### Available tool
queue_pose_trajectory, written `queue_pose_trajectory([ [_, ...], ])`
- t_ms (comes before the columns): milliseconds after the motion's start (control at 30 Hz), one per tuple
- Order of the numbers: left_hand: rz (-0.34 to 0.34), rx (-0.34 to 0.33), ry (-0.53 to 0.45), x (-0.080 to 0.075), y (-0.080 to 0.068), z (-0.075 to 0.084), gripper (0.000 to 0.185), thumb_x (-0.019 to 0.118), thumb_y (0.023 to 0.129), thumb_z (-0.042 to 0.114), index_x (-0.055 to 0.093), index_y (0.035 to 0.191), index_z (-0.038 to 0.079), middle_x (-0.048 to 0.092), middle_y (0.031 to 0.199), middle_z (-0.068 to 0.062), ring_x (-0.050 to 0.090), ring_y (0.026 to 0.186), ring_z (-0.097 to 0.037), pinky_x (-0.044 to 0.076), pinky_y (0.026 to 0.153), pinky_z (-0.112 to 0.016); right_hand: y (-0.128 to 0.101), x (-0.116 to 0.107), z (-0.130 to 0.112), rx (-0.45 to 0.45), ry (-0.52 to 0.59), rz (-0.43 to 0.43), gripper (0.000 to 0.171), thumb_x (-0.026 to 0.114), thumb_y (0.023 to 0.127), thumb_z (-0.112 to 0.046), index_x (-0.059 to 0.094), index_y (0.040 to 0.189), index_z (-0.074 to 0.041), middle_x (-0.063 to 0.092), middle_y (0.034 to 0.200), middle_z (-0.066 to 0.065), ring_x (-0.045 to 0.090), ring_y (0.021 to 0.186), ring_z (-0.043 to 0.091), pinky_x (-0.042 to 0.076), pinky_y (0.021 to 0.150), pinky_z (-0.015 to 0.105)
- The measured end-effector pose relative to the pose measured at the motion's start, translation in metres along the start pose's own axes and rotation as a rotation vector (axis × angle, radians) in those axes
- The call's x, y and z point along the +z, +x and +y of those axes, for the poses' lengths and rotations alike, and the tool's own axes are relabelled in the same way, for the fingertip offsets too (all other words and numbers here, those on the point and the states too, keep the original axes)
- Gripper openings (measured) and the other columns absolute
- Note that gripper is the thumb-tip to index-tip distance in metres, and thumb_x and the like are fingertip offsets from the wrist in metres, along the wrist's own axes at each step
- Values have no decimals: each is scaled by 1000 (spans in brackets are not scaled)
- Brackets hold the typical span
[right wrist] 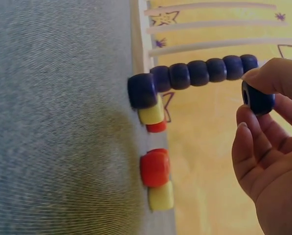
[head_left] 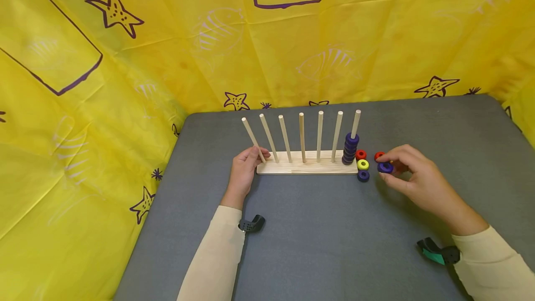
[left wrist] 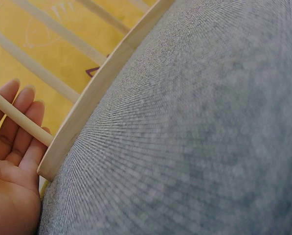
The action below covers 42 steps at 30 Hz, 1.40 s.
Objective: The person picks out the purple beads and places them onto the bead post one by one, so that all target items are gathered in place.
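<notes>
A pale wooden rack (head_left: 307,167) with a row of upright pegs sits on the table, and several dark blue wooden rings (head_left: 350,150) are stacked on its rightmost peg. My left hand (head_left: 245,167) is at the rack's left end, its lightly bent fingers (left wrist: 26,112) behind the leftmost peg (left wrist: 23,120). The left thumb is out of the left wrist view. To the right of the rack, my right hand (head_left: 418,178) pinches a dark blue ring (right wrist: 260,99) between thumb and fingers, clear of the tabletop. That ring is apart from the stack.
Beside the rack's right end lie a red ring (head_left: 361,154), a yellow ring (head_left: 362,165) and a blue ring (head_left: 363,176). Another red ring (head_left: 379,155) and a yellow ring (right wrist: 161,196) lie farther right, near the right hand. Yellow patterned cloth (head_left: 267,59) hangs behind the grey table (head_left: 309,236).
</notes>
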<state>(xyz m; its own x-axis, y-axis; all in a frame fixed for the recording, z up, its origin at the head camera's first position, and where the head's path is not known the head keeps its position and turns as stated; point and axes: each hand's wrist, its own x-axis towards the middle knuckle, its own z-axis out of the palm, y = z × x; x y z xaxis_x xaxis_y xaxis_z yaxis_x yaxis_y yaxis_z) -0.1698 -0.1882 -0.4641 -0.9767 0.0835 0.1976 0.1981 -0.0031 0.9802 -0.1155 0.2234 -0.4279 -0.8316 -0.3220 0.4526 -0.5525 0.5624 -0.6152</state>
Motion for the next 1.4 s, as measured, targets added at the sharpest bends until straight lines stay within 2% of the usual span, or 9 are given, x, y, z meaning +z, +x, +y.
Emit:
queue_pose_trajectory([
  [200, 6, 0, 2, 0, 0, 1, 43, 47, 102, 26, 62, 105, -14, 62, 103, -32, 59, 102, -40, 44, 93, -50, 6, -3, -5, -42, 30, 14, 44, 81, 67, 12, 67, 103, -8, 57, 103, -1, 53, 78, 8, 46, 69, 12],
  [433, 7, -2, 9, 0, 0, 0, 44, 47, 102, 27, 62, 105, -15, 61, 104, -33, 59, 103, -41, 44, 93, -51, 9, -5, -8, -55, 29, 22, 44, 81, 67, 11, 67, 104, -8, 59, 103, -3, 54, 78, 8, 46, 70, 12],
  [667, 20, -12, -14, -5, 5, -23, 41, 48, 102, 27, 65, 104, -10, 63, 102, -28, 60, 101, -39, 45, 92, -49, 13, -8, -14, -42, 13, 40, 43, 82, 67, 9, 67, 104, -9, 59, 101, -6, 54, 78, 7, 46, 69, 13],
  [767, 30, -12, -13, -6, 6, -26, 42, 48, 101, 30, 67, 103, -8, 65, 101, -26, 61, 101, -36, 46, 92, -46, 15, -10, -16, -45, 20, 51, 43, 82, 67, 10, 68, 103, -9, 58, 101, -5, 54, 78, 8, 47, 69, 14],
  [1033, 43, 2, 5, -6, 6, -30, 42, 50, 100, 36, 69, 100, -2, 67, 99, -19, 62, 99, -31, 47, 90, -40, 23, -13, -24, -41, 41, 77, 45, 81, 67, 12, 68, 105, -8, 58, 104, -2, 56, 80, 8, 46, 72, 11],
  [1400, 50, -2, 11, -7, 5, -30, 41, 52, 99, 37, 70, 100, 1, 67, 97, -17, 63, 98, -30, 48, 89, -40, 33, -16, -35, -41, 49, 87, 48, 82, 68, 10, 67, 109, -9, 58, 106, -4, 56, 82, 8, 47, 72, 12],
])
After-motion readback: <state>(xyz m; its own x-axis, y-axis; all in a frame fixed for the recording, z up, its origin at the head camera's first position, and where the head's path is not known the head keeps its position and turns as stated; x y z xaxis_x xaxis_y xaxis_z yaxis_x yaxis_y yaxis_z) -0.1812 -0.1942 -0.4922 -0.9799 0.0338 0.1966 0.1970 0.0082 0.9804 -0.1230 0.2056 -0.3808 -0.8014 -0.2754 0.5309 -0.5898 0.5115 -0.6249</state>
